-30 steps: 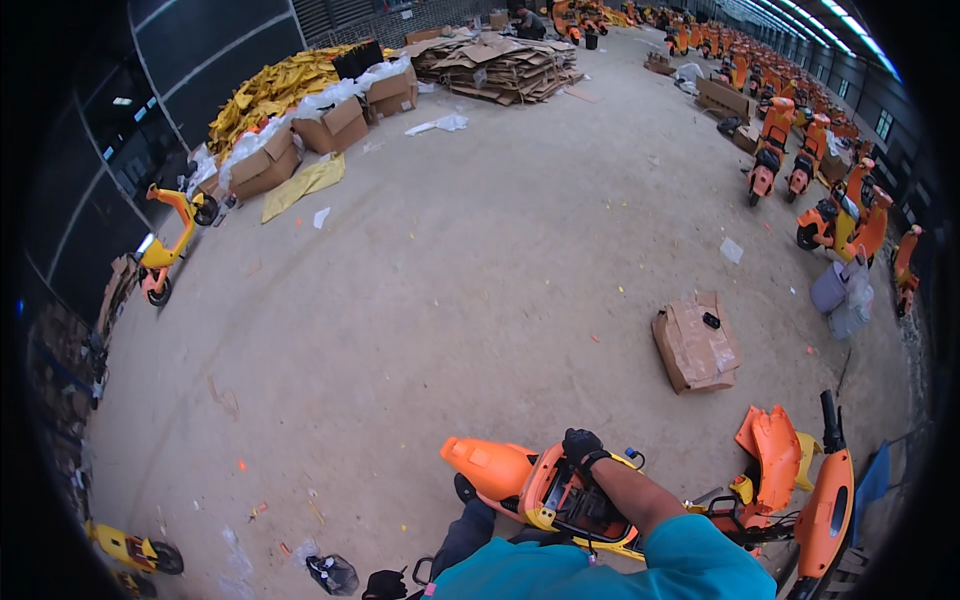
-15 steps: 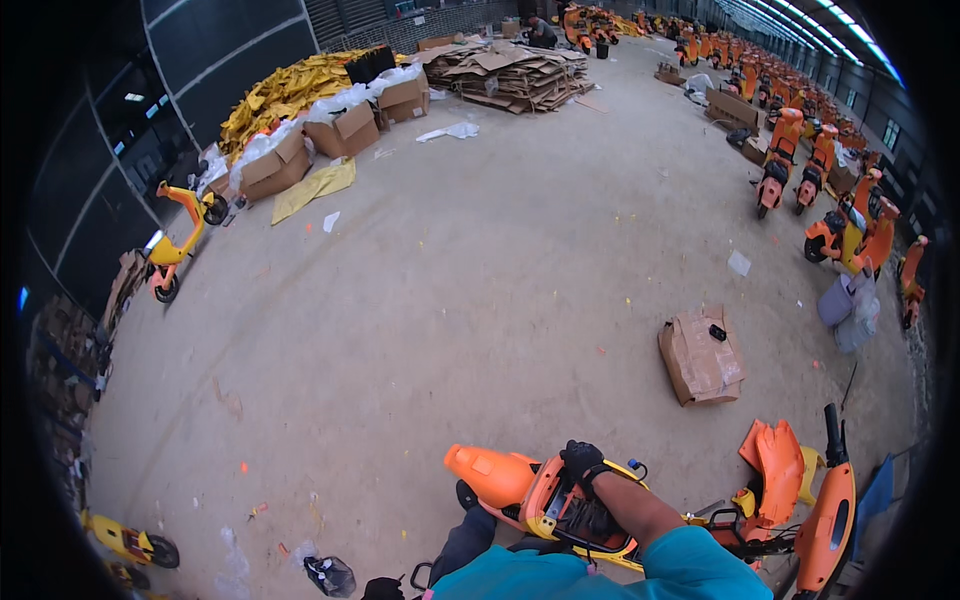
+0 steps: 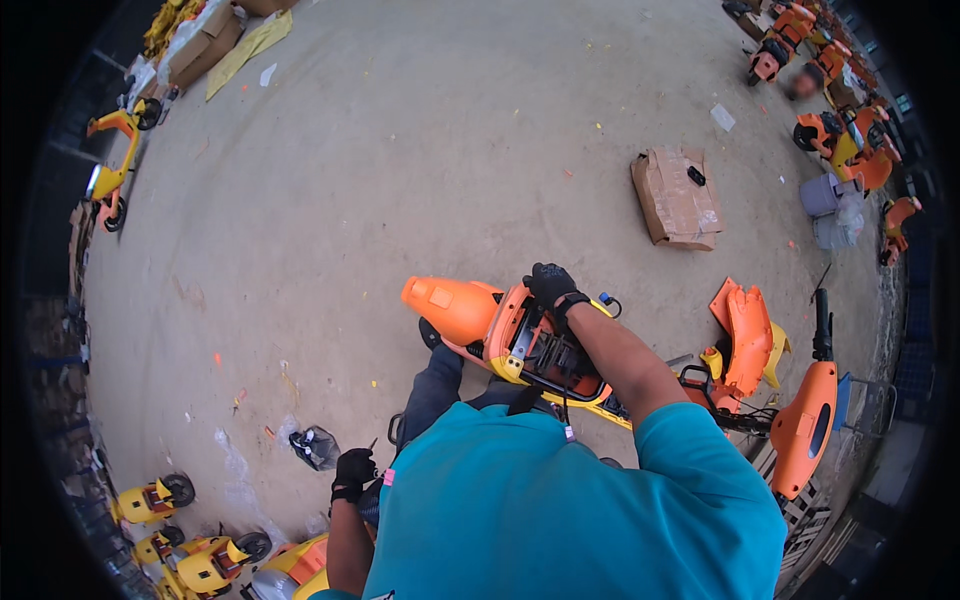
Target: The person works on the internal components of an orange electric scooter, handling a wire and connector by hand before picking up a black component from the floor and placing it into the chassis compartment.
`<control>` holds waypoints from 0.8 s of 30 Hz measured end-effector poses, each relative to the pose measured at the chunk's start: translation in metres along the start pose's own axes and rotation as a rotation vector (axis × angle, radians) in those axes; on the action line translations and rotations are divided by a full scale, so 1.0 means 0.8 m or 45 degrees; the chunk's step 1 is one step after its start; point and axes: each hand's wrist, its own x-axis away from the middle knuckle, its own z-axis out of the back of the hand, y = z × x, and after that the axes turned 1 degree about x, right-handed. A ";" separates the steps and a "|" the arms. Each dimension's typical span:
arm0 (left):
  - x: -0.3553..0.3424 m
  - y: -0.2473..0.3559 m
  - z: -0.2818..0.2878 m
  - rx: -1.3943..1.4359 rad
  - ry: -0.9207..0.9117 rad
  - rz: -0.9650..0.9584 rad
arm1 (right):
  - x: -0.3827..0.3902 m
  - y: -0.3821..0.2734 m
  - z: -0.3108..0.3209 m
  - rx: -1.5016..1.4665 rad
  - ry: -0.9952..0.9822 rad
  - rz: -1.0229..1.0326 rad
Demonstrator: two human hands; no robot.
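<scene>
An orange and yellow scooter (image 3: pixel 508 345) stands across in front of me, its orange tail (image 3: pixel 452 308) pointing left and its body open on top, showing dark parts inside. My right hand (image 3: pixel 548 285), in a black glove, is closed over the far rim of the orange body panel. A blue-tipped cable end (image 3: pixel 606 299) sticks out just right of that hand. Low at the left, beside my hip, is my left hand (image 3: pixel 354 468), also black-gloved, with its fingers curled. A thin dark piece shows at its fingertips, too small to name.
The scooter's orange handlebar cover (image 3: pixel 803 430) and loose-looking orange front panel (image 3: pixel 745 335) are at right. Beyond lies a cardboard box (image 3: pixel 678 205) with a small black object on top. Yellow scooters (image 3: pixel 215 565) stand at lower left; a black plastic bag (image 3: pixel 315 447) lies nearby.
The view has tilted down, so the scooter and box sit higher in the picture. My left hand and forearm have come further into view. My right hand stays on the scooter's rim.
</scene>
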 end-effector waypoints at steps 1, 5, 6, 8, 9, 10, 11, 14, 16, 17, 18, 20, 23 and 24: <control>0.002 0.000 -0.002 0.055 -0.013 0.065 | 0.000 0.001 -0.002 0.003 -0.006 -0.003; 0.016 -0.006 -0.018 0.362 -0.005 0.213 | -0.007 -0.007 0.000 0.154 -0.128 0.256; 0.010 0.000 -0.009 0.015 0.027 -0.022 | 0.000 -0.011 0.012 0.212 -0.126 0.333; 0.013 0.001 -0.015 0.189 0.037 0.132 | 0.008 -0.014 0.029 0.329 -0.121 0.497; 0.016 0.002 -0.023 0.344 0.050 0.272 | 0.006 -0.011 0.028 0.237 -0.137 0.428; 0.021 0.002 -0.030 0.500 0.063 0.412 | 0.003 -0.006 0.026 0.144 -0.153 0.359; 0.019 0.004 -0.029 0.410 0.066 0.308 | 0.002 -0.005 0.027 0.054 -0.169 0.283; 0.021 0.007 -0.029 0.271 0.073 0.163 | -0.003 -0.013 0.028 -0.039 -0.255 0.045; 0.028 0.004 -0.039 0.358 0.074 0.287 | -0.007 -0.017 0.023 0.054 -0.267 0.001; 0.025 0.005 -0.035 0.319 0.046 0.259 | -0.007 -0.008 0.016 0.066 -0.238 0.009; 0.020 0.008 -0.026 0.283 0.019 0.236 | -0.009 -0.001 0.009 0.079 -0.212 0.021; 0.017 0.010 -0.021 0.208 0.008 0.167 | -0.016 0.005 0.001 0.152 -0.221 0.125; 0.023 0.000 -0.033 0.336 0.033 0.211 | -0.010 -0.004 0.017 0.253 -0.176 0.398; 0.028 -0.007 -0.045 0.543 0.030 0.355 | -0.006 -0.011 0.028 0.285 -0.150 0.511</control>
